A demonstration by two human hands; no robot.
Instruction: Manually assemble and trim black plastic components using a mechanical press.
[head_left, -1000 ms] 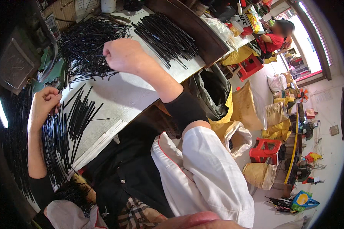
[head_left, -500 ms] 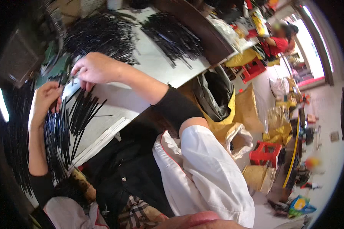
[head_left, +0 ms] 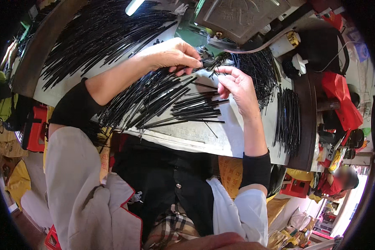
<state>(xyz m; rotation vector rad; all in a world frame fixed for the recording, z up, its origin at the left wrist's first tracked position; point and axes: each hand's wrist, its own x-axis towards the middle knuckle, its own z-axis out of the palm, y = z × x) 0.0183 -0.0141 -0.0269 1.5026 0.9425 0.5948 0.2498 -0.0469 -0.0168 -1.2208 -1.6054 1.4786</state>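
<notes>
My left hand [head_left: 175, 56] reaches in front of a green machine [head_left: 189, 31], thumb and forefinger pinched together at its dark metal working part [head_left: 204, 53]. What those fingers hold is too small to make out. Just to the right, my right hand [head_left: 237, 87] pinches the end of a thin black strip [head_left: 213, 74] between thumb and fingertips. A small gap separates the two hands. Beneath them, a loose bunch of black strips [head_left: 160, 102] lies on the white tabletop [head_left: 196, 135], with a shorter group [head_left: 198, 108] fanned out beside it.
A large pile of black strips [head_left: 100, 35] covers the table's left side. More strips [head_left: 256, 75] lie right of the machine, and a straight bundle [head_left: 287, 121] rests by the dark raised table edge [head_left: 306, 121]. A grey metal box [head_left: 241, 16] overhangs the back. A person in red [head_left: 331, 183] sits far right.
My view has swung round, so the table now spreads across the top. Both hands remain close together by the machine, now with the left at the working part and the right beside it.
</notes>
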